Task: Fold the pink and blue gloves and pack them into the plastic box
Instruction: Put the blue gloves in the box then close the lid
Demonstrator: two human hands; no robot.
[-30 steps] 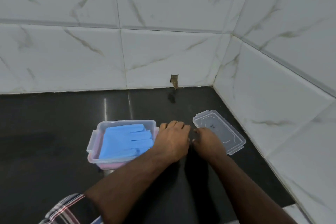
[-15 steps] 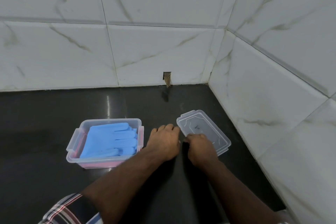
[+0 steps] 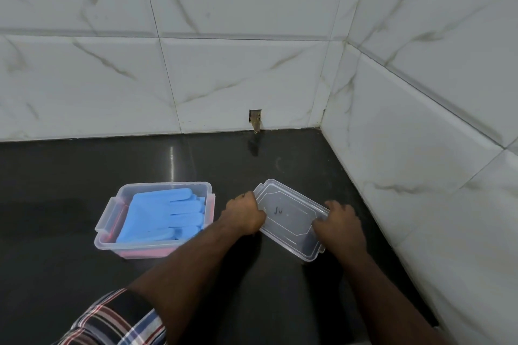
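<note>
A clear plastic box [image 3: 110, 218] sits on the black counter left of centre. The folded blue glove [image 3: 165, 214] lies on top inside it, and the pink glove [image 3: 145, 251] shows through the box wall beneath. To the right lies the clear lid [image 3: 291, 218], tilted diagonally. My left hand [image 3: 244, 216] grips the lid's left edge, and my right hand [image 3: 340, 225] grips its right edge. Both hands have fingers curled over the rim.
White marble-look tiled walls close the back and right sides, meeting in a corner [image 3: 322, 120]. A small hole [image 3: 255, 117] is cut in the back wall at counter level. The black counter [image 3: 56, 176] stretches to the left.
Both hands moved right from the counter between box and lid. They now hold the lid by its two sides. The box and gloves stayed put.
</note>
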